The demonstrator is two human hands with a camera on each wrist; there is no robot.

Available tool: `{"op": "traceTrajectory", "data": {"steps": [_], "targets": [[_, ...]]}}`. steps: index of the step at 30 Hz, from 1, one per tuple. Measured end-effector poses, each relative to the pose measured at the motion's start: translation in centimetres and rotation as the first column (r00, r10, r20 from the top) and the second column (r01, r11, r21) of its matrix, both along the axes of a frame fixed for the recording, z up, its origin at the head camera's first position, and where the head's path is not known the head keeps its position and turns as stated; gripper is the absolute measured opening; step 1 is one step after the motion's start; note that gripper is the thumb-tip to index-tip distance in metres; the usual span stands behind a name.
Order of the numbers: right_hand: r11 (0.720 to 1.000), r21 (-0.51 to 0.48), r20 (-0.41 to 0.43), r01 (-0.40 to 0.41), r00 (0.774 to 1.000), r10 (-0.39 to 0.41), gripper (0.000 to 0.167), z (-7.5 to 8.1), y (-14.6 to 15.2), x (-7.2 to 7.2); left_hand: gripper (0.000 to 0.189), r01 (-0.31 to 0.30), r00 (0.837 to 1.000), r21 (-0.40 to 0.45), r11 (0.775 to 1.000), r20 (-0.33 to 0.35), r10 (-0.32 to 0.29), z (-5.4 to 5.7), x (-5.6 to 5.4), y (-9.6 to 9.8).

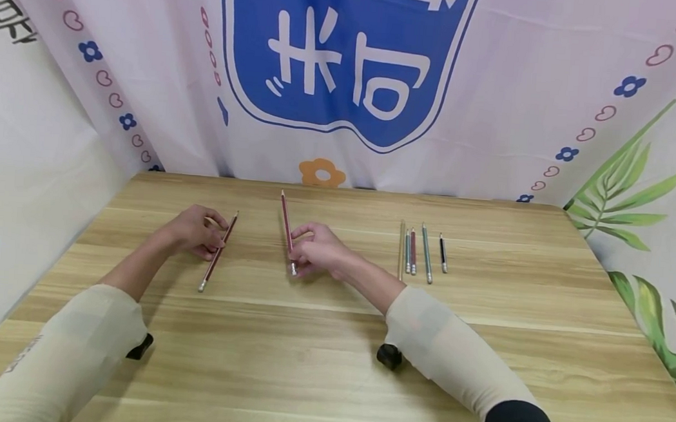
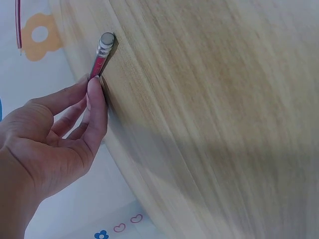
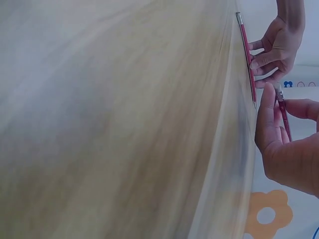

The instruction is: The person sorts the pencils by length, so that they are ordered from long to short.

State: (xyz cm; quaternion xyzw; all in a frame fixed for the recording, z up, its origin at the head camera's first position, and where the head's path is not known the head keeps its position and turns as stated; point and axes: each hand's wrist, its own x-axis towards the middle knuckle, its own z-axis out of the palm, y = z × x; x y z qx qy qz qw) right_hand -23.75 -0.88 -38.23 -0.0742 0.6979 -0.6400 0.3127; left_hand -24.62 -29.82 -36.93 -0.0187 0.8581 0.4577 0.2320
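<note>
Red pencil A (image 1: 212, 269), L side of wood table (image 1: 282, 362): your L hand (image 1: 199, 231) pinches it, thumb & fingertips closed to pencil thickness. Red pencil B (image 1: 286, 221), to R of A: your R hand (image 1: 319, 252) pinches it nr eraser end, same closure. Both erasers point nr. Pencil row (image 1: 426, 254) lies far R.

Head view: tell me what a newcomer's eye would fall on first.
Probably the big blue shield on the cloth behind the table. Next, the left hand at left with one red pencil, and the right hand near the middle with another red pencil. Then the group of pencils lying at right.
</note>
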Motion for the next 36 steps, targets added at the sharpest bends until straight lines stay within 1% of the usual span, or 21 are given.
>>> {"op": "traceTrajectory", "data": {"steps": [8,14,26,36], "targets": [[1.000,-0.023,-0.001,0.009,1.000,-0.009,0.040,-0.1,-0.9,0.1,0.044,-0.019,1.000,0.010,1.000,-0.002,0.019,0.0,0.0,0.2],[1.000,-0.013,0.001,0.015,1.000,-0.015,0.039,-0.1,-1.3,0.0,0.044,-0.024,1.000,0.011,1.000,0.000,0.024,-0.1,-0.1,0.1],[1.000,-0.015,0.011,-0.022,1.000,0.022,0.043,-0.3,-2.5,-0.1,0.045,-0.035,0.999,0.008,0.999,0.004,0.035,0.2,0.0,0.3],[0.999,0.003,0.020,-0.046,0.999,0.046,0.042,-0.3,-4.0,0.2,0.044,-0.030,1.000,-0.011,0.999,0.006,0.030,0.1,-0.1,0.3]]}}
